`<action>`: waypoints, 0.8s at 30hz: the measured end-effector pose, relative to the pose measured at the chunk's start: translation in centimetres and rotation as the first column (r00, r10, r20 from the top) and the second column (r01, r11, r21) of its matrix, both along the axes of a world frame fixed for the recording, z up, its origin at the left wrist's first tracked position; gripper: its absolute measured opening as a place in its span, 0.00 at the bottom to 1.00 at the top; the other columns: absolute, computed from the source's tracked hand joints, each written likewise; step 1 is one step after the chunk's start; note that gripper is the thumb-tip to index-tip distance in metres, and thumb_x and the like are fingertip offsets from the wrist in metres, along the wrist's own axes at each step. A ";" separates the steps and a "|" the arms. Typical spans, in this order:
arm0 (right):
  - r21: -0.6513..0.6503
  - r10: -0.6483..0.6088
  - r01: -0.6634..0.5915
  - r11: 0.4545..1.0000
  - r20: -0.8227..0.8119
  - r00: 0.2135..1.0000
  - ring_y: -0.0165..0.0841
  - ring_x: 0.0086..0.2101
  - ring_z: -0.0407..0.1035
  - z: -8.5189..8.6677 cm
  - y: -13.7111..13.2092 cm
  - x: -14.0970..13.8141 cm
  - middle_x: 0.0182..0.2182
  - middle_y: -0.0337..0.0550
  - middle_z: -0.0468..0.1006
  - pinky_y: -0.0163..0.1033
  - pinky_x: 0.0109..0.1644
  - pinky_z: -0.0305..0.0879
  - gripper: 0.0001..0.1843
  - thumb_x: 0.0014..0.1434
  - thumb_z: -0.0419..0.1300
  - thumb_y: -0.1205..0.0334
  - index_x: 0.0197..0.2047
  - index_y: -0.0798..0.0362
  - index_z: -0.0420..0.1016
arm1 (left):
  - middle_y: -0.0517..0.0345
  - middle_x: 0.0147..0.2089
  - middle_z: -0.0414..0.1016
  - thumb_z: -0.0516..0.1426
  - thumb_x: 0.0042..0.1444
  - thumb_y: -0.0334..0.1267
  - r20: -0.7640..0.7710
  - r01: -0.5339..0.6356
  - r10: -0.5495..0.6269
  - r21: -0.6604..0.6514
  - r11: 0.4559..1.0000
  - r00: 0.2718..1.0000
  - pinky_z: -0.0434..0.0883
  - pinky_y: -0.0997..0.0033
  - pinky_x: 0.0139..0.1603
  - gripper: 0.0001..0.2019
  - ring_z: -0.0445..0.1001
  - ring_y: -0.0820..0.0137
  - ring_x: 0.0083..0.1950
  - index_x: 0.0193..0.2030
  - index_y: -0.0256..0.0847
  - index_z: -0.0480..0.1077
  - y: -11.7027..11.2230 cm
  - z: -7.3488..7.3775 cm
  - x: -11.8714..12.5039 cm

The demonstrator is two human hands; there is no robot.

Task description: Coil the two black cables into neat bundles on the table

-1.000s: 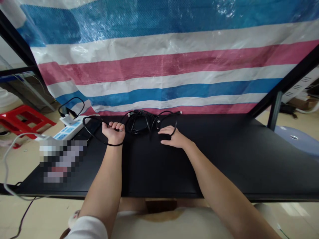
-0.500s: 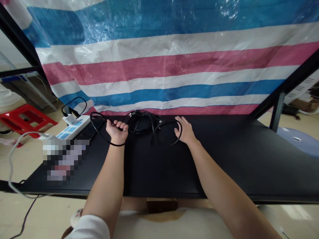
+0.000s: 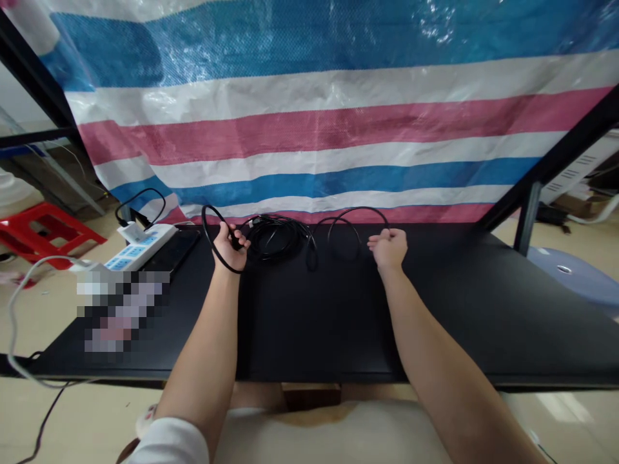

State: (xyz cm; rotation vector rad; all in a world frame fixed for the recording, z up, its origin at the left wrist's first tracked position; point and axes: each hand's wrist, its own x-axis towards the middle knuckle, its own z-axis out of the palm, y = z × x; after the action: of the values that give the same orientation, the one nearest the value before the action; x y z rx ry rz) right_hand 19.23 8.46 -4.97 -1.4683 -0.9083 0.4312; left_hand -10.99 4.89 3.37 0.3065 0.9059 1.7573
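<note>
My left hand (image 3: 230,249) grips a loop of thin black cable (image 3: 209,232) that curves up and around beside the fingers. A tangled pile of black cables (image 3: 278,237) lies on the black table (image 3: 319,322) just right of that hand. My right hand (image 3: 389,249) is curled shut and raised at the table's far side. A thin black cable (image 3: 355,214) arches from the pile's right side into its fingers. The cable's end inside the hand is hidden.
A white power strip (image 3: 145,248) and a dark phone or tablet (image 3: 171,250) sit at the table's left. A pixelated patch (image 3: 120,312) covers part of the table's left. A striped tarp (image 3: 309,129) hangs behind the table. A red stool (image 3: 48,231) stands on the floor.
My right hand has moved right and closed, drawing a cable out from the pile into an arch. My left hand has lifted slightly and moved right with its cable loop.
</note>
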 end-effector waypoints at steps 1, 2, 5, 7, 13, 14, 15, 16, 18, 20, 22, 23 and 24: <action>0.050 -0.008 0.016 0.999 -0.154 0.988 0.28 0.15 0.58 0.3 0.0 0.3 0.14 0.27 0.58 0.33 0.20 0.56 0.12 0.57 0.52 0.50 0.29 0.46 0.54 | 0.68 0.14 0.52 0.44 0.66 0.42 0.016 -0.004 0.004 -0.003 1.000 1.000 0.52 0.81 0.14 0.21 0.51 0.80 0.13 0.21 0.40 0.57 0.0 0.1 0.0; 0.082 -0.012 0.038 0.996 -0.292 0.956 0.27 0.13 0.55 0.6 -0.1 0.6 0.13 0.25 0.55 0.31 0.18 0.54 0.14 0.56 0.52 0.49 0.29 0.46 0.53 | 0.68 0.14 0.51 0.43 0.66 0.42 0.035 -0.011 0.011 -0.004 1.000 0.999 0.51 0.81 0.14 0.22 0.50 0.80 0.12 0.20 0.40 0.56 -0.1 0.2 0.0; 0.160 0.066 0.019 0.987 -0.512 0.857 0.24 0.11 0.45 1.2 -0.5 1.5 0.11 0.22 0.45 0.30 0.15 0.47 0.18 0.57 0.50 0.44 0.26 0.47 0.52 | 0.71 0.13 0.45 0.44 0.66 0.42 0.092 -0.056 0.057 -0.014 0.998 0.994 0.47 0.82 0.12 0.21 0.47 0.81 0.12 0.20 0.40 0.53 -0.2 0.4 -0.3; 0.196 0.108 0.007 0.981 -0.572 0.813 0.24 0.11 0.43 1.5 -0.8 1.9 0.11 0.23 0.43 0.30 0.15 0.45 0.20 0.58 0.46 0.41 0.25 0.47 0.50 | 0.71 0.13 0.42 0.43 0.66 0.41 0.117 -0.090 0.094 -0.036 0.995 0.989 0.45 0.83 0.12 0.21 0.44 0.81 0.11 0.20 0.40 0.52 -0.3 0.3 -0.6; 0.262 0.059 0.056 0.963 -0.413 0.909 0.25 0.13 0.45 2.2 -1.3 1.2 0.12 0.24 0.43 0.33 0.17 0.48 0.24 0.55 0.46 0.34 0.24 0.47 0.55 | 0.73 0.13 0.41 0.46 0.65 0.42 0.076 -0.051 0.053 -0.024 0.998 0.996 0.42 0.84 0.11 0.20 0.42 0.82 0.11 0.21 0.40 0.52 0.2 -0.3 -0.4; 0.266 0.029 0.066 0.962 -0.336 0.941 0.25 0.14 0.47 2.3 -1.4 0.7 0.12 0.25 0.46 0.33 0.19 0.50 0.24 0.52 0.49 0.34 0.23 0.47 0.56 | 0.73 0.13 0.41 0.48 0.64 0.43 0.051 -0.023 0.024 -0.013 1.000 0.998 0.43 0.84 0.11 0.20 0.42 0.82 0.11 0.21 0.41 0.53 0.2 -0.5 0.0; 0.267 0.007 0.062 0.962 -0.252 0.968 0.25 0.15 0.49 2.4 -1.6 0.1 0.13 0.25 0.50 0.34 0.21 0.52 0.25 0.49 0.54 0.34 0.23 0.47 0.57 | 0.73 0.13 0.41 0.50 0.63 0.44 0.022 0.007 -0.007 -0.004 1.000 1.000 0.43 0.83 0.11 0.20 0.43 0.82 0.11 0.21 0.41 0.53 0.3 -0.6 0.3; 0.259 0.006 0.036 0.965 -0.161 0.987 0.24 0.17 0.50 2.5 -1.8 -0.5 0.14 0.26 0.53 0.34 0.23 0.54 0.25 0.44 0.59 0.36 0.22 0.48 0.57 | 0.73 0.13 0.42 0.51 0.62 0.44 -0.010 0.038 -0.038 0.005 0.999 0.999 0.44 0.83 0.11 0.20 0.44 0.82 0.11 0.21 0.41 0.54 0.3 -0.8 0.7; 0.204 0.068 -0.068 0.977 0.010 0.998 0.24 0.20 0.54 2.7 -2.3 -1.8 0.17 0.28 0.61 0.34 0.27 0.58 0.26 0.33 0.67 0.41 0.22 0.49 0.59 | 0.72 0.13 0.44 0.54 0.60 0.44 -0.073 0.083 -0.082 0.010 0.996 0.994 0.45 0.82 0.11 0.19 0.45 0.82 0.11 0.20 0.41 0.55 0.2 -1.0 1.4; 0.120 0.176 -0.189 0.975 0.114 0.978 0.24 0.21 0.58 2.7 -2.7 -2.9 0.19 0.29 0.66 0.35 0.30 0.60 0.25 0.29 0.70 0.46 0.22 0.49 0.60 | 0.72 0.13 0.45 0.54 0.60 0.44 -0.121 0.091 -0.090 0.003 0.996 0.989 0.45 0.82 0.12 0.19 0.45 0.81 0.11 0.20 0.41 0.56 0.2 -1.1 2.0; 0.054 0.281 -0.290 0.956 0.133 0.951 0.26 0.21 0.61 2.7 -2.9 -3.6 0.17 0.31 0.68 0.36 0.30 0.61 0.22 0.34 0.68 0.46 0.22 0.49 0.62 | 0.71 0.13 0.47 0.54 0.60 0.43 -0.162 0.071 -0.070 0.002 0.997 0.984 0.46 0.81 0.12 0.19 0.47 0.81 0.11 0.19 0.40 0.56 0.2 -1.3 2.3; 0.039 0.311 -0.316 0.948 0.110 0.944 0.27 0.20 0.61 2.6 -2.8 -3.8 0.15 0.32 0.66 0.35 0.29 0.61 0.21 0.38 0.66 0.45 0.21 0.49 0.62 | 0.70 0.13 0.48 0.54 0.59 0.43 -0.189 0.054 -0.051 0.007 0.999 0.981 0.48 0.81 0.12 0.20 0.49 0.81 0.12 0.19 0.40 0.57 0.3 -1.4 2.4; 0.031 0.320 -0.323 0.946 0.070 0.945 0.27 0.18 0.60 2.6 -2.7 -4.0 0.13 0.31 0.64 0.35 0.26 0.60 0.20 0.42 0.64 0.43 0.21 0.49 0.63 | 0.70 0.13 0.50 0.56 0.57 0.43 -0.227 0.034 -0.029 0.017 0.999 0.973 0.50 0.80 0.13 0.19 0.51 0.80 0.12 0.18 0.40 0.58 0.4 -1.6 2.3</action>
State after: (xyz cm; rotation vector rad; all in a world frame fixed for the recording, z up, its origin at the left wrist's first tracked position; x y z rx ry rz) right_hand 15.28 5.77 -2.41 -1.3035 -1.2090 0.6033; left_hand -8.65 5.30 1.78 0.5410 1.0400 1.7267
